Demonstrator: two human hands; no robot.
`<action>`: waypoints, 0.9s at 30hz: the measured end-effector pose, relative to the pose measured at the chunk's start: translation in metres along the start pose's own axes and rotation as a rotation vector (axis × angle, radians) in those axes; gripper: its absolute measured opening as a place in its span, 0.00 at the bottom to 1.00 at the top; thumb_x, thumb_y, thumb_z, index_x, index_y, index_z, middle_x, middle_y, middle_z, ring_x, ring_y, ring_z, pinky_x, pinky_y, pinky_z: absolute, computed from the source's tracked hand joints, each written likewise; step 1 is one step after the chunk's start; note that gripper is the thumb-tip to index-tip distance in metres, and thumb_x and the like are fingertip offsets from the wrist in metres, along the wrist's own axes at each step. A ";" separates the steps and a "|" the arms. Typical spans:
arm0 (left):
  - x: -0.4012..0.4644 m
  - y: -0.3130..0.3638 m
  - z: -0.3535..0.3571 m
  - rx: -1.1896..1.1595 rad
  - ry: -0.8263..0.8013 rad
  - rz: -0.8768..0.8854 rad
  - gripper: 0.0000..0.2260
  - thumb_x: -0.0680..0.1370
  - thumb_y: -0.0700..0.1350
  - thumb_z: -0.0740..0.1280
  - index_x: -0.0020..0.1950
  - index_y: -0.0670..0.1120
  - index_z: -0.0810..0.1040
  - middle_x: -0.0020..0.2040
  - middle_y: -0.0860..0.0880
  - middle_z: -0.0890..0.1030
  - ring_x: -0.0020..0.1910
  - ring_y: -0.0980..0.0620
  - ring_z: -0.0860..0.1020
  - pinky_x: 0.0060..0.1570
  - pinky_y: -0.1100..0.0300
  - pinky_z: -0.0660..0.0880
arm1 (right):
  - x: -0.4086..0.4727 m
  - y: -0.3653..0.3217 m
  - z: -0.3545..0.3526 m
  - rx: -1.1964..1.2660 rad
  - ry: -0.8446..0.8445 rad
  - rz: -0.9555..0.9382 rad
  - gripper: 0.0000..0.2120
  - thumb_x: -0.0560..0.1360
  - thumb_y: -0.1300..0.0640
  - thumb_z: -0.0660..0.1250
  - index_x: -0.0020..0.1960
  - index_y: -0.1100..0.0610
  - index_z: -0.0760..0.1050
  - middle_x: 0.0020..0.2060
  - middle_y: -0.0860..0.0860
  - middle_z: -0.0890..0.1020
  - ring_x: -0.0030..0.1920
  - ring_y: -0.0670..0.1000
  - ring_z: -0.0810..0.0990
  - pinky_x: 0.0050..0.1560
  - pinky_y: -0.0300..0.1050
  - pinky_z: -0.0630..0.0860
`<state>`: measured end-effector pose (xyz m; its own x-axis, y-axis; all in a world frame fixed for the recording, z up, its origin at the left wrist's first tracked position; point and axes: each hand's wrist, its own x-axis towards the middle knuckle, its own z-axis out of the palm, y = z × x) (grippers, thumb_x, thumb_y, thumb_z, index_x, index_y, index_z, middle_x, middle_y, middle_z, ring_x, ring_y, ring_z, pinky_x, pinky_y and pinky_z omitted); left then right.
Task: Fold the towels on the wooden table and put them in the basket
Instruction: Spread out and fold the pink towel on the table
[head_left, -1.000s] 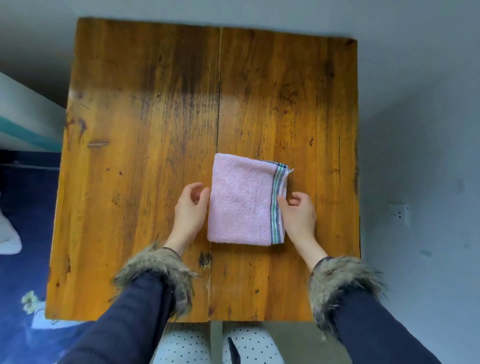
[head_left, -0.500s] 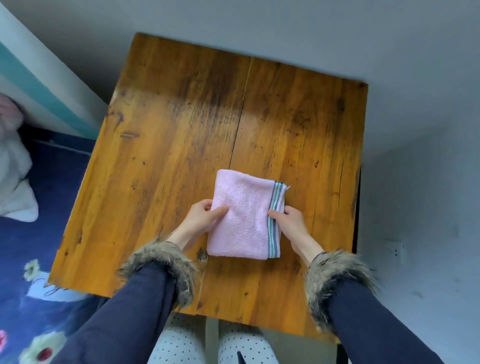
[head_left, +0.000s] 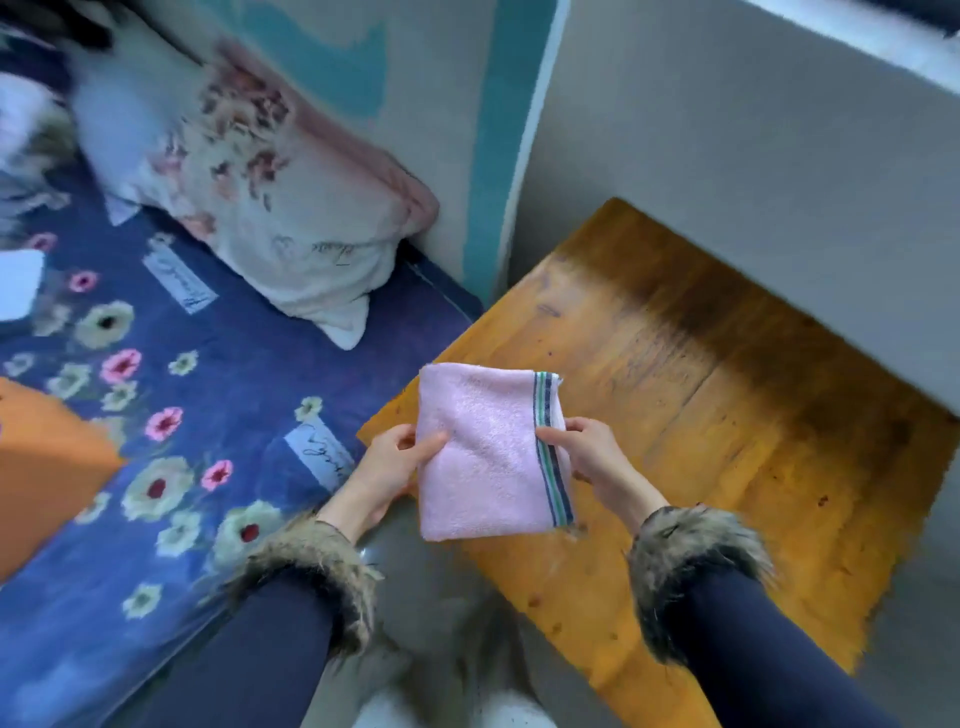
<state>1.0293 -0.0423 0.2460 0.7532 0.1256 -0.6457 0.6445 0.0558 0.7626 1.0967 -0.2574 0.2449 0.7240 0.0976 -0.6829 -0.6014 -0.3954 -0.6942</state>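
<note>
worn, dark-stained wooden table (head_left: 727, 441) of amber planks at right, set against a pale grey wall (head_left: 727, 156) with a teal stripe (head_left: 498, 130) running down beside the corner. to the left, a navy blue bedspread printed with pink and cream flowers (head_left: 171, 415), a cream floral pillow with pink edging (head_left: 291, 208) leaning on the wall, and an orange blurred shape (head_left: 41, 467) at the far left edge, too smeared to tell what. folded pale pink terry towel with a green and navy striped border (head_left: 488, 452) held up in the air over the near left corner of the table, partly past its edge. left hand (head_left: 395, 462) gripping the towel's left side, thumb on top, fingers curled beneath. right hand (head_left: 587, 452) pinching the striped right edge, thumb over the border, fingers tucked behind. both arms in dark navy sleeves with shaggy brown-grey fur cuffs (head_left: 696, 561), reaching forward from the bottom of the view.
</note>
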 end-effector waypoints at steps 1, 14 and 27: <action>-0.011 -0.005 -0.024 -0.058 0.034 0.000 0.11 0.76 0.48 0.67 0.54 0.42 0.77 0.47 0.48 0.82 0.45 0.51 0.80 0.42 0.57 0.76 | -0.002 -0.012 0.024 -0.015 -0.032 -0.003 0.12 0.73 0.56 0.68 0.48 0.65 0.79 0.42 0.61 0.81 0.38 0.53 0.76 0.38 0.46 0.70; -0.159 -0.118 -0.354 -0.384 0.524 0.037 0.06 0.75 0.45 0.68 0.50 0.45 0.78 0.48 0.46 0.82 0.46 0.49 0.79 0.44 0.55 0.73 | -0.075 -0.096 0.394 -0.301 -0.510 -0.098 0.06 0.74 0.58 0.67 0.47 0.61 0.75 0.40 0.57 0.78 0.39 0.53 0.76 0.38 0.43 0.72; -0.160 -0.153 -0.554 -0.503 0.793 -0.022 0.07 0.76 0.46 0.67 0.50 0.44 0.77 0.47 0.45 0.80 0.39 0.50 0.77 0.33 0.59 0.73 | -0.060 -0.174 0.633 -0.480 -0.691 -0.173 0.05 0.74 0.58 0.67 0.46 0.59 0.74 0.40 0.57 0.76 0.38 0.53 0.76 0.39 0.44 0.74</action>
<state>0.7372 0.4781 0.2545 0.3127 0.7474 -0.5862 0.3855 0.4641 0.7975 0.9442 0.3835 0.2620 0.3302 0.6654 -0.6696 -0.1807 -0.6517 -0.7367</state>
